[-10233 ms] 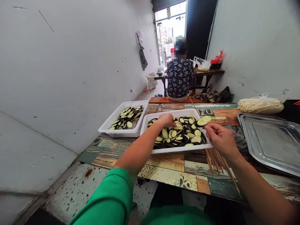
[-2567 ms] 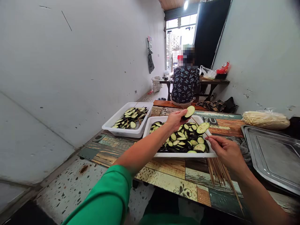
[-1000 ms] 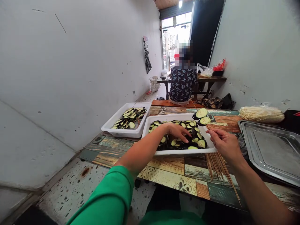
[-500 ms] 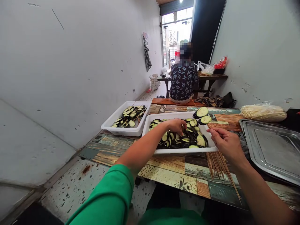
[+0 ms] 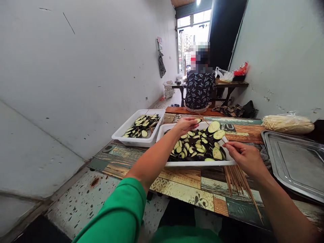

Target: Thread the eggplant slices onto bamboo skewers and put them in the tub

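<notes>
My left hand (image 5: 186, 125) is closed on an eggplant slice (image 5: 199, 120), raised over the far side of a white tray (image 5: 194, 164). Loose eggplant slices (image 5: 187, 148) with dark skin and pale flesh fill that tray. Pinched in my right hand (image 5: 240, 153) is a thin wooden skewer (image 5: 223, 140), slanting up and to the left above the tray's right end. Two skewered eggplant slices (image 5: 214, 127) sit on it. Below my right hand, a bundle of bare skewers (image 5: 236, 180) lies on the table, partly under the tray.
At left stands a second white tray (image 5: 118, 138) with skewered eggplant (image 5: 143, 125). Metal trays (image 5: 298, 158) and a bagged pale bundle (image 5: 288, 123) lie to the right on the plank-patterned table (image 5: 182, 177). A person (image 5: 199, 87) sits ahead, back turned, at another table.
My left hand has risen out of the eggplant pile, moving away from me with a slice in its fingers. My right hand still holds the skewer, with little movement.
</notes>
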{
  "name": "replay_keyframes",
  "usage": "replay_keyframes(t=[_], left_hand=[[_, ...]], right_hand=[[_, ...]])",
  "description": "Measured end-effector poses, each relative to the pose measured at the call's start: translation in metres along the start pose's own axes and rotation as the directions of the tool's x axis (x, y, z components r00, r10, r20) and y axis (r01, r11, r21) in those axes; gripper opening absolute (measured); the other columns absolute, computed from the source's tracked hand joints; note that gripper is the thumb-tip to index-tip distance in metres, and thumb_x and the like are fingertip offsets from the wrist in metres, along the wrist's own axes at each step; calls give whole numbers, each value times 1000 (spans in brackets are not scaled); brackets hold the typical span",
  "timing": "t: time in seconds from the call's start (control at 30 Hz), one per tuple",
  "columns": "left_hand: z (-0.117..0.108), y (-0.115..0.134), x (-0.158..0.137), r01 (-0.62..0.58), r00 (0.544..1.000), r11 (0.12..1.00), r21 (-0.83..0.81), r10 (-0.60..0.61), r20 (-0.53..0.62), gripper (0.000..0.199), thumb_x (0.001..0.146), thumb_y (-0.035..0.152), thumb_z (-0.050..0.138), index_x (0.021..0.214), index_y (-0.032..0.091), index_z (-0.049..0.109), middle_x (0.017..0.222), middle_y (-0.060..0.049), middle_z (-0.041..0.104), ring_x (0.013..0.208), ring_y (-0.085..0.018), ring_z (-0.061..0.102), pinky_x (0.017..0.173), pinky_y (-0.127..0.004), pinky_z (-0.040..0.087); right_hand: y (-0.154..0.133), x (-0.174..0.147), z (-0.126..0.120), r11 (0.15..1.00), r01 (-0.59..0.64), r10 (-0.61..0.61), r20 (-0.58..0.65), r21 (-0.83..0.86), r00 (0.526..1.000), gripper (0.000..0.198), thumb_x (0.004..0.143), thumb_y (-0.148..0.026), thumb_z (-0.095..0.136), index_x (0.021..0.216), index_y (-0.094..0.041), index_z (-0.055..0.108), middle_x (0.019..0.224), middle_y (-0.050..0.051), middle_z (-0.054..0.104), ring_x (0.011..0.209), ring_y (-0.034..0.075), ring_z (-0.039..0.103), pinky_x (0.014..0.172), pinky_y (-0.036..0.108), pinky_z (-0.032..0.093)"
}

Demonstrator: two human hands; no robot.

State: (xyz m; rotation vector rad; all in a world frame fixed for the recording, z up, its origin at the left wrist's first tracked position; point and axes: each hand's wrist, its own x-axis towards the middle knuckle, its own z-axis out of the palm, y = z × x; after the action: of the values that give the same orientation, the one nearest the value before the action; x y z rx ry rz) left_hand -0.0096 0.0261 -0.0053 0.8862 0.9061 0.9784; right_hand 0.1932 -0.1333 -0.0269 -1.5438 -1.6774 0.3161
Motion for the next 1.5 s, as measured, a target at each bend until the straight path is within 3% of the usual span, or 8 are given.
replay_keyframes(t=[0.17,0.4,0.6,0.77,0.87,1.0,1.23,1.5], left_hand=[[-3,1,3,-34,999,999,15,35,-41,24,71,-3,65,88,12,59,59,1,59,44,-2,48,48,-15,37],[0,-1,-4,-46,996,999,0,46,75,22,71,0,65,86,12,54,66,0,61,66,-12,65,68,-27,50],[1,0,-7,-66,989,998,15,63,131,48,68,5,72,111,16,55,69,0,64,60,-9,61,51,-16,39],[0,1,0,15,998,999,-47,-12,62,14,74,12,70,84,9,60,69,-5,65,51,-4,53,44,-12,33],[-1,3,2,44,999,990,-133,-46,-16,5,79,13,65,82,12,60,65,-3,63,49,-5,53,44,-13,37],[-2,7,1,45,993,967,-250,-72,-98,9,80,13,64,88,15,62,62,1,60,49,-5,54,46,-14,42],[-1,9,5,-66,985,956,-285,17,-171,9,75,7,67,73,10,59,63,-2,61,50,-4,55,45,-12,42],[0,7,5,-66,991,959,-275,30,-132,9,77,4,63,73,10,59,60,-1,60,51,-5,57,47,-13,44]], right_hand=[[-3,-1,0,999,21,-22,-21,-26,1000,37,80,-43,49,85,-16,75,67,4,70,52,15,56,47,26,38],[-3,-1,1,999,36,-36,-27,-12,999,35,80,-42,50,84,-18,75,68,4,71,54,16,58,48,26,40],[0,-1,1,999,38,-38,2,-26,999,35,81,-42,50,86,-18,75,69,4,72,55,16,60,50,26,41],[-1,-2,1,999,40,-40,1,-33,999,33,81,-40,50,85,-19,75,74,4,73,62,18,63,55,27,45],[0,-2,1,999,43,-42,25,-27,999,34,82,-40,50,87,-19,75,78,5,74,66,19,65,59,28,46],[2,-3,1,999,37,-36,35,-22,999,33,82,-40,51,89,-19,75,82,5,75,71,21,67,61,29,48],[3,-4,3,999,45,-45,37,0,998,31,81,-39,52,89,-19,75,85,5,75,74,22,68,63,31,50],[2,-3,2,999,38,-37,56,-6,998,31,82,-39,52,90,-19,75,86,5,75,76,22,68,64,31,50]])
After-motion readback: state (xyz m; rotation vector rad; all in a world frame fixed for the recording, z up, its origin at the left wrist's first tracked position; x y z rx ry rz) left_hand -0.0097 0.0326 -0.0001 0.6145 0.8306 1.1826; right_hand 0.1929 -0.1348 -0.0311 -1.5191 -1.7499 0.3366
